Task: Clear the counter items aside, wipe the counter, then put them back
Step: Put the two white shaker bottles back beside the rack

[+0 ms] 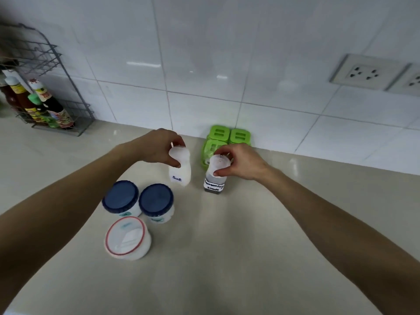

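Left hand [156, 147] grips salt bottle [180, 168] by its cap, right hand [236, 163] grips seasoning bottle [214, 178] likewise, both just in front of green containers [227, 138], prob to shift them for wiping

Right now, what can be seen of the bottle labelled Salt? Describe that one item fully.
The Salt bottle is a small translucent white plastic container, white contents showing through, with a white cap and a white label handwritten "Salt" low on its side. It leans slightly rather than standing straight. The left hand grips it around the cap and upper body from above. Whether its base touches the beige counter cannot be told. It sits left of the seasoning sauce bottle.
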Motion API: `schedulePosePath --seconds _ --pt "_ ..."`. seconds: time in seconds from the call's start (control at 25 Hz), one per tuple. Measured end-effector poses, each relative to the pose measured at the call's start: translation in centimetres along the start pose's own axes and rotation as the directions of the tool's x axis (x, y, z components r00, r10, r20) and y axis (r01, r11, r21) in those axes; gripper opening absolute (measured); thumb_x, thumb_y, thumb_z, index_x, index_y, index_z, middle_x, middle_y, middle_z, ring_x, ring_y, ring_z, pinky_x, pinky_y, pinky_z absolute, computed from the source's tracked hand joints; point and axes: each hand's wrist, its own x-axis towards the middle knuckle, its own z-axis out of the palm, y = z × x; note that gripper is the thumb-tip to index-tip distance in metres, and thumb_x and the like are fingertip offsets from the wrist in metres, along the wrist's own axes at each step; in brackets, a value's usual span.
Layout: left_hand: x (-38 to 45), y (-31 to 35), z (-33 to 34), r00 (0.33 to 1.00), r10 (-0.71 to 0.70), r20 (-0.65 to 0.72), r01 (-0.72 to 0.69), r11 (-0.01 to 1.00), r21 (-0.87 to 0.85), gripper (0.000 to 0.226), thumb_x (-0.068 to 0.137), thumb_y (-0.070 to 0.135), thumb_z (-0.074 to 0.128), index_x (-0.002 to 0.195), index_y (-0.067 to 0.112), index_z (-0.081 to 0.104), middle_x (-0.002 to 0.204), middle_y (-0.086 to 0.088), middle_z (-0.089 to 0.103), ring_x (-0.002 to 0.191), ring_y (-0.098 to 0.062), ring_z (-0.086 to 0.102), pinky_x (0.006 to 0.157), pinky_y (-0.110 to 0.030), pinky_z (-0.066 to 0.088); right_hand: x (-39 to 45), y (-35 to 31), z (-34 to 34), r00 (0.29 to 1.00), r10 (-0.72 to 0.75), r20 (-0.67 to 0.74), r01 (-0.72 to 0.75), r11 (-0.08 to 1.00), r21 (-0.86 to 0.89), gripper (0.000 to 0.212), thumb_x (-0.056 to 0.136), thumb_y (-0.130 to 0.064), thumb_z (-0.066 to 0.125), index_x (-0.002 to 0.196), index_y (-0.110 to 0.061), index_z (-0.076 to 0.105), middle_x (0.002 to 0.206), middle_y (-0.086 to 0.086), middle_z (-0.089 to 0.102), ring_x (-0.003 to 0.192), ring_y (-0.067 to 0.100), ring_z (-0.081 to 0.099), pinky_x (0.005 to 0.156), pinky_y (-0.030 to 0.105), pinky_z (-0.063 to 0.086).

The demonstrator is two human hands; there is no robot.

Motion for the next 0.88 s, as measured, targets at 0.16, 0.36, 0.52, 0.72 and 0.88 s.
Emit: schedulePosePath --seconds 0.16,0.36,0.52,0.72,0.88 --pt "3.8 7.4 0.5 0.993 0.11 0.053 -0.109 0.994 -0.026 0.056 0.064 0.038 0.083 0.114 0.02 0.065 0.096 0.01 0.064 0.081 -0.01 0.061 0.072 -0.022 0.048 -4.5 5.3 -5.9 0.995 0.101 -0.011 -0.101 0.994 -0.03 0.052 0.062 -0.04 0.085 0.11 -0.026 0.069 0.102 -0.008 0.07 0.087 0.009 0.065 0.081 0.026 0.052" --pt "9.5 15.3 1.2 0.983 0.175 0.057 -0.173 0.984 -0.04 0.059 0.063 0.039 0.083 0.116 0.021 0.064 0.096 0.01 0.063 0.081 -0.012 0.06 0.075 -0.024 0.049 -7.5 11.5 -11.6 0.984 0.175 -0.035 -0.177 0.983 -0.058 0.046 0.063 -0.038 0.083 0.106 -0.029 0.069 0.098 -0.016 0.067 0.085 0.006 0.065 0.072 0.018 0.046" --pt "14.6 19.0 1.7 0.985 0.171 -0.01 -0.172 0.984 -0.036 0.057 0.064 0.036 0.083 0.115 0.02 0.064 0.109 0.005 0.067 0.082 -0.011 0.058 0.072 -0.022 0.041 -6.8 16.1 -14.4 0.972 0.22 -0.079 -0.222 0.975 -0.018 0.048 0.062 -0.034 0.084 0.107 -0.027 0.068 0.1 -0.014 0.066 0.083 0.007 0.063 0.072 0.022 0.047" --pt "20.6 20.5 3.5 0.995 0.082 -0.053 -0.081 0.996 0.038 0.062 0.066 0.032 0.083 0.121 0.015 0.061 0.12 -0.003 0.063 0.109 -0.022 0.058 0.084 -0.027 0.042 -3.0 19.7 -14.9 0.966 0.232 -0.114 -0.235 0.972 -0.021 0.05 0.063 -0.026 0.085 0.11 -0.02 0.068 0.109 -0.002 0.063 0.088 0.013 0.057 0.079 0.027 0.047" --pt "23.4 19.8 5.3 0.998 -0.001 -0.056 0.005 0.997 0.074 0.068 0.065 0.033 0.084 0.125 0.013 0.058 0.124 -0.007 0.06 0.114 -0.027 0.056 0.091 -0.033 0.044 -0.1 20.9 -14.0 0.971 0.22 -0.092 -0.23 0.967 -0.112 0.052 0.066 -0.023 0.083 0.116 -0.017 0.066 0.115 0.003 0.062 0.1 0.02 0.059 0.079 0.026 0.041"
